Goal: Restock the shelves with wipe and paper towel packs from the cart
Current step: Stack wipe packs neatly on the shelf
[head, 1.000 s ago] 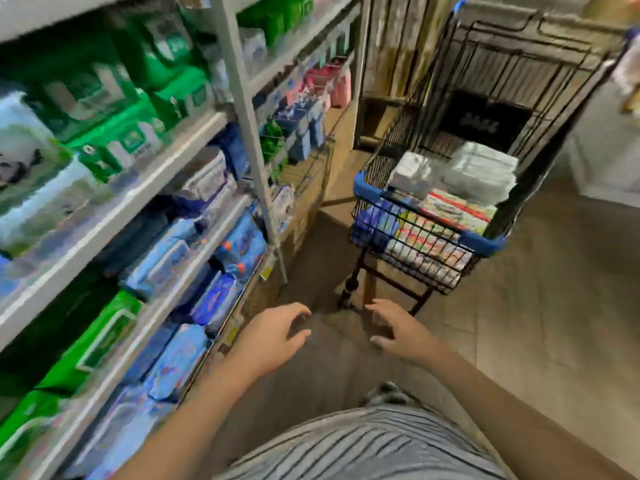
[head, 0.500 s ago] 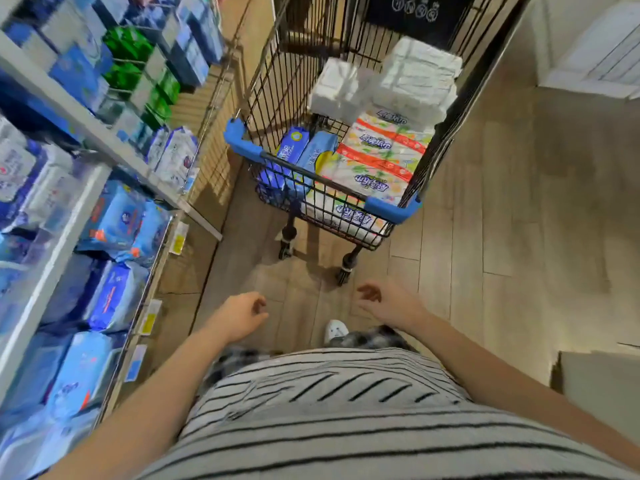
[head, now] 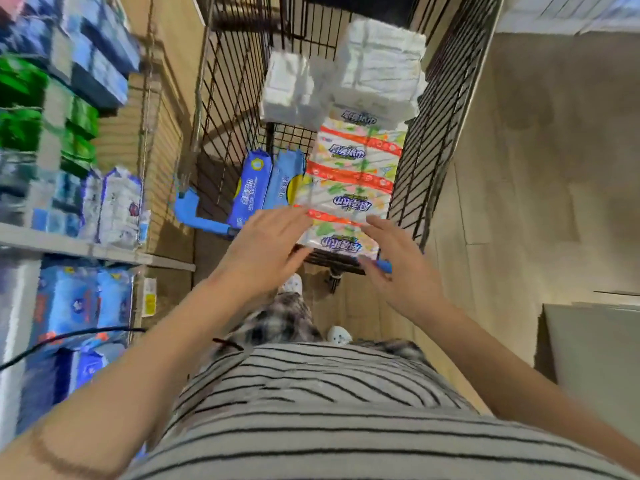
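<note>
A black wire cart [head: 239, 98] with blue corner guards stands right in front of me. Inside lie colourful paper towel packs [head: 353, 181] with orange bands, two blue wipe packs [head: 263, 188] on their left, and white tissue bundles [head: 377, 64] at the far end. My left hand [head: 266, 247] reaches over the near rim with straight fingers, at the left edge of the nearest colourful pack. My right hand [head: 398, 265] is spread at that pack's right edge. Neither hand grips anything.
Shelves [head: 86, 249] on my left carry blue, green and white wipe packs [head: 117, 206], with yellow price tags [head: 150, 301] on the lower edge. Wooden floor runs to the right of the cart. A grey box or counter [head: 595, 348] stands at the right.
I have stepped up to the cart and my view has tilted down over it. Both hands rose from waist height to the nearest colourful pack and their fingers straightened.
</note>
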